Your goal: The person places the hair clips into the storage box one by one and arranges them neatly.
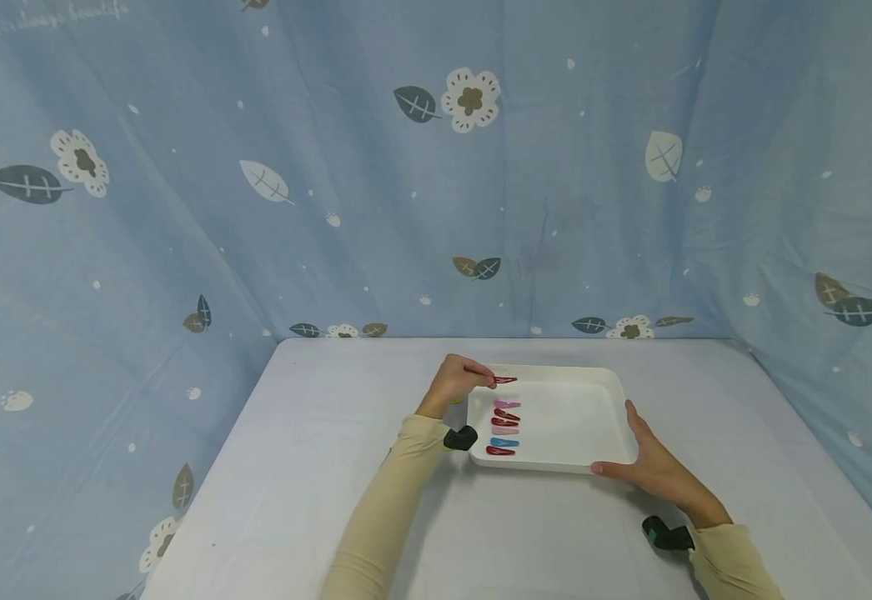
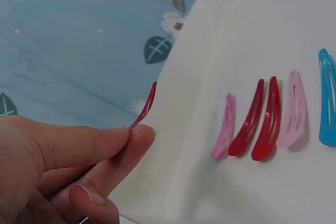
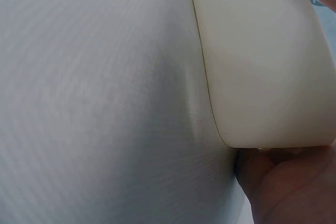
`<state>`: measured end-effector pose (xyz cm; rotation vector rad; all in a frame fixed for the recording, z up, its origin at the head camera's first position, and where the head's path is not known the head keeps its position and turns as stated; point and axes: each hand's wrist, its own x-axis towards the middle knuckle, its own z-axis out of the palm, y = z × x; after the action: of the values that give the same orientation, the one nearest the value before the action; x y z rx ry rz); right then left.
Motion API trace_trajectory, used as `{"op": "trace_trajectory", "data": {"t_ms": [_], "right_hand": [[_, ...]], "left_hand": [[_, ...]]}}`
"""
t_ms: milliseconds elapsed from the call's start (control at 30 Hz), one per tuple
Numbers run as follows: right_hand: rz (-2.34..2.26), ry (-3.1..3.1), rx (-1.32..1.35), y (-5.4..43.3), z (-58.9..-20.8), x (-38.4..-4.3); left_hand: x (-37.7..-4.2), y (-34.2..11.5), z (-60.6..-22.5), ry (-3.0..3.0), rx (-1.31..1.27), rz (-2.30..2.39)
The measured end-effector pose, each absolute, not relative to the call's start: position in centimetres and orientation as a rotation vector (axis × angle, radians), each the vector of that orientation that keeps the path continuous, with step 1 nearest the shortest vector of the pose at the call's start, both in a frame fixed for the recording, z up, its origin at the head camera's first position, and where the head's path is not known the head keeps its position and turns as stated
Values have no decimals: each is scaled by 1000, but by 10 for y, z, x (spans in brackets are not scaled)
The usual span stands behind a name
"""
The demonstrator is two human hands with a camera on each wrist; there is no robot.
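My left hand (image 1: 460, 382) pinches a red snap hair clip (image 2: 144, 108) between thumb and fingers, above the far left corner of a white tray (image 1: 563, 463). Below that hand, several more clips lie in a column along the tray's left side: a pink clip (image 1: 507, 404), two red clips side by side, a light pink clip (image 2: 294, 111), a blue clip (image 1: 504, 442) and a red clip (image 1: 500, 451) nearest me. At the tray's near right corner my right hand (image 1: 657, 465) grips the outside, thumb on the near wall and fingers along the right wall.
The tray stands on a table with a white cover (image 1: 316, 467). Blue patterned curtains (image 1: 376, 208) hang behind the table and along both sides. A dark wrist device (image 1: 460, 438) sits close to the tray's left edge, another (image 1: 667, 533) by the right wrist.
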<state>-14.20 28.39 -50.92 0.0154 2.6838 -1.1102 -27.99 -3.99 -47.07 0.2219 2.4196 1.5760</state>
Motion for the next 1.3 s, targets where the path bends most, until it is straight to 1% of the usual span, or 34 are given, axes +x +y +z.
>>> {"op": "trace_trajectory", "data": {"t_ms": [500, 900, 1300], "right_hand": [[-1127, 2675, -8, 285, -509, -142], [-1122, 2679, -4, 283, -508, -142], [-1107, 2679, 9, 282, -505, -140]], "left_hand": [[-276, -27, -476, 2626, 235, 1395], [-271, -14, -470, 2854, 153, 1011], [-270, -7, -472, 2939, 132, 859]]}}
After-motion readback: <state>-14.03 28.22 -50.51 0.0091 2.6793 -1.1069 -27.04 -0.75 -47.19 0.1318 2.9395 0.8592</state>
